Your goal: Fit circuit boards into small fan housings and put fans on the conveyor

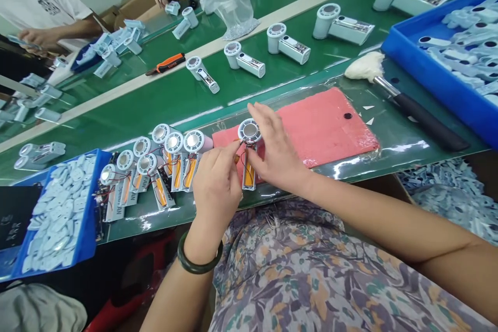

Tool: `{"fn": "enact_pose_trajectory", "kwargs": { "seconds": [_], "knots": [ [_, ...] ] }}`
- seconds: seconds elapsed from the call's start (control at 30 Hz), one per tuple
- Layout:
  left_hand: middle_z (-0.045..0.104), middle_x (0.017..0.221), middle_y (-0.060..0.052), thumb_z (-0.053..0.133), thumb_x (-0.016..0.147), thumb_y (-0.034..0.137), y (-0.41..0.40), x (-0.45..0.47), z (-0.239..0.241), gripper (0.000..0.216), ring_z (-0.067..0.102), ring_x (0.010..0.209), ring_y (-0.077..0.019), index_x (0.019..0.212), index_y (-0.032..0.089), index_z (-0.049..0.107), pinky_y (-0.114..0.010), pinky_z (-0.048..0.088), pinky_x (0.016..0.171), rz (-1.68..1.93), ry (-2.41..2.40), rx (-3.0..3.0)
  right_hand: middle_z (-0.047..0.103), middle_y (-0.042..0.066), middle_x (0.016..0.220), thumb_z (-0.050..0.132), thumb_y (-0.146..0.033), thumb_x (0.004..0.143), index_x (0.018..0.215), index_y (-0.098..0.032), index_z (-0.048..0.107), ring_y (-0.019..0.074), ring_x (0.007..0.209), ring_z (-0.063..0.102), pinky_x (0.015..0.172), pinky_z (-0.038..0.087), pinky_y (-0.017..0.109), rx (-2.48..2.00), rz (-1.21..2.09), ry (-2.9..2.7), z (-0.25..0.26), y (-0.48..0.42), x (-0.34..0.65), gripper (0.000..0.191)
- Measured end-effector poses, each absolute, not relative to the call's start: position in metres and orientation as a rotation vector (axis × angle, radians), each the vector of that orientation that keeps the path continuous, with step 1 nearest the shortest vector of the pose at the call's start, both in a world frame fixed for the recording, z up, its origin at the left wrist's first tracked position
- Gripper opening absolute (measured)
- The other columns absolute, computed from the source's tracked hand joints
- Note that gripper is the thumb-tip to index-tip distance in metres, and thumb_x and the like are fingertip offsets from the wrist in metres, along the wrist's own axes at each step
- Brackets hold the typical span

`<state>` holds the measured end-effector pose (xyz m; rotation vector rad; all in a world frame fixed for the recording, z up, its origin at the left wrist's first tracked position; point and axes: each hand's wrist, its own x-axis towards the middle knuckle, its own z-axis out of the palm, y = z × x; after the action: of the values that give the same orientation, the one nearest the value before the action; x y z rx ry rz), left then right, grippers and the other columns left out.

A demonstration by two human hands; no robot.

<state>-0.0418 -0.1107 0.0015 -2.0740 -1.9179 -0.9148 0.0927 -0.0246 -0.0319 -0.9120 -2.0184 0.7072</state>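
A small handheld fan (249, 130) with its handle open lies at the left end of a pink mat (311, 124). An orange battery and thin wires show inside the handle. My right hand (278, 150) curves around the fan's right side, thumb and fingers closed on it. On the left side, my left hand (218, 179) pinches at the wires where head and handle meet; what exactly its fingertips hold is too small to make out. Several more open fans (174, 142) with orange batteries and loose wires stand bunched beside my left hand.
Closed fans (288, 46) line the green belt beyond the mat. A hammer with a cloth-wrapped head (412, 109) lies right. Blue bins of light-blue parts stand at left (95, 202) and right (443, 83). Orange-handled pliers (167, 64) lie on the divider. Co-workers' hands (42, 39) are across.
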Motion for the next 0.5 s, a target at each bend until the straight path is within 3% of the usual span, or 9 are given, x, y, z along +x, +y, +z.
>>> {"fn": "enact_pose_trajectory", "kwargs": {
  "seconds": [0.07,0.17,0.27,0.37,0.5],
  "knots": [
    [0.076,0.099,-0.005,0.047,0.100,0.013,-0.111,-0.043,0.001,0.035,0.069,0.091,-0.0179,0.126,0.021,0.069,-0.030,0.054,0.083,-0.943,-1.949,-2.066,0.040,0.018,0.158,0.051,-0.021,0.094,0.148,-0.020,0.047,0.0311,0.147,0.037,0.116,0.038,0.053,-0.856,0.568,-2.035,-0.031,-0.028,0.106,0.055],
    [0.076,0.100,-0.004,0.049,0.100,0.013,-0.111,-0.045,0.003,0.033,0.070,0.090,-0.0165,0.125,0.021,0.069,-0.028,0.054,0.080,-0.968,-1.993,-2.079,0.056,0.012,0.141,0.051,-0.022,0.099,0.117,-0.026,0.069,0.0297,0.131,0.048,0.105,0.039,0.048,-0.735,0.289,-2.164,-0.030,-0.033,0.120,0.026],
    [0.076,0.101,-0.005,0.048,0.100,0.014,-0.109,-0.047,0.006,0.033,0.070,0.093,-0.0182,0.125,0.022,0.069,-0.030,0.054,0.082,-0.912,-1.997,-2.096,0.069,0.008,0.111,0.047,-0.018,0.102,0.111,-0.030,0.072,0.0254,0.103,0.053,0.085,0.035,0.042,-0.636,0.004,-2.412,-0.027,-0.033,0.123,0.029],
    [0.075,0.097,-0.006,0.047,0.099,0.014,-0.107,-0.047,0.008,0.034,0.068,0.091,-0.0197,0.124,0.021,0.069,-0.031,0.052,0.080,-0.811,-1.956,-2.106,0.067,0.008,0.087,0.042,-0.011,0.102,0.117,-0.027,0.071,0.0240,0.084,0.050,0.072,0.025,0.040,-0.703,-0.160,-2.624,-0.019,-0.030,0.117,0.036],
    [0.073,0.093,-0.005,0.046,0.099,0.013,-0.106,-0.046,0.009,0.037,0.066,0.087,-0.0201,0.126,0.022,0.069,-0.031,0.051,0.077,-0.746,-1.945,-2.104,0.067,0.010,0.083,0.042,-0.008,0.099,0.118,-0.020,0.069,0.0220,0.074,0.050,0.067,0.017,0.039,-0.691,-0.194,-2.809,-0.007,-0.025,0.112,0.036]
  ]
}}
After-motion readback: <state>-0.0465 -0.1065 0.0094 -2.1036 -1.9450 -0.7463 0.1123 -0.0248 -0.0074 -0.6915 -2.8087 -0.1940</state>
